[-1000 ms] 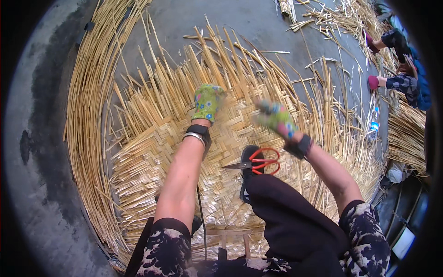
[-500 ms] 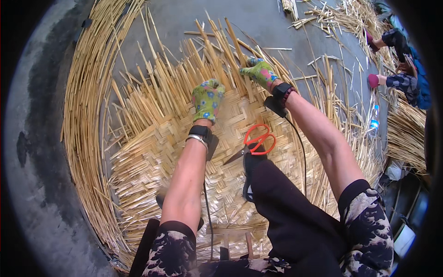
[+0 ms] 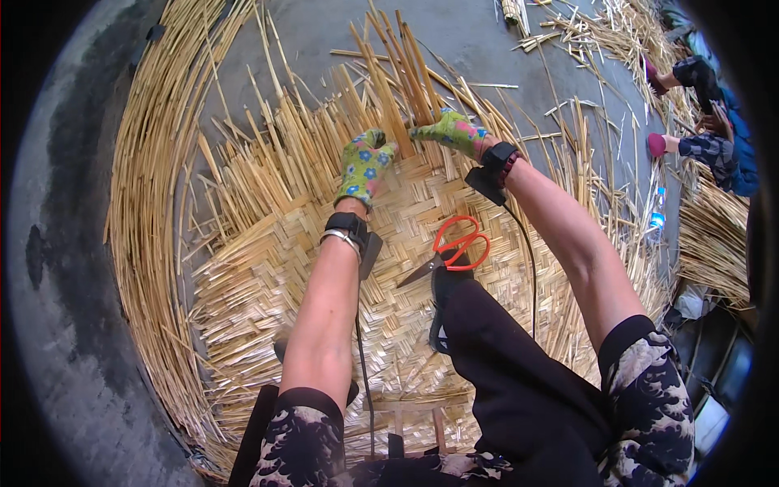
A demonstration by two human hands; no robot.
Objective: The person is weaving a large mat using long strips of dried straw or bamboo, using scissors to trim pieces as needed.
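Note:
A herringbone mat of flattened reed strips (image 3: 406, 195) lies on the floor, its loose strip ends fanning out at the far edge. My left hand (image 3: 367, 165), in a green flowered glove, curls its fingers and thumb at the base of a wide upright reed strip (image 3: 388, 105). Just to the right, my right hand (image 3: 453, 134), gloved alike, is closed around several raised reed strips (image 3: 418, 77) that stick up past its fingers. Its fingertips are partly hidden by the strips. Scissors with red handles (image 3: 462, 243) rest near my shoe, blades pointing left.
Long reeds (image 3: 154, 203) lie in a curved bundle along the left. Scattered reed pieces cover the grey floor (image 3: 487, 57) at the far right. Another person's legs (image 3: 702, 146) show there, near a plastic bottle (image 3: 658, 213). Black cables hang from my wrist bands.
My left hand has opened its curl slightly at the strip's base. My right hand has shifted left, its fingers reaching toward the left hand, and the raised strips stand more upright.

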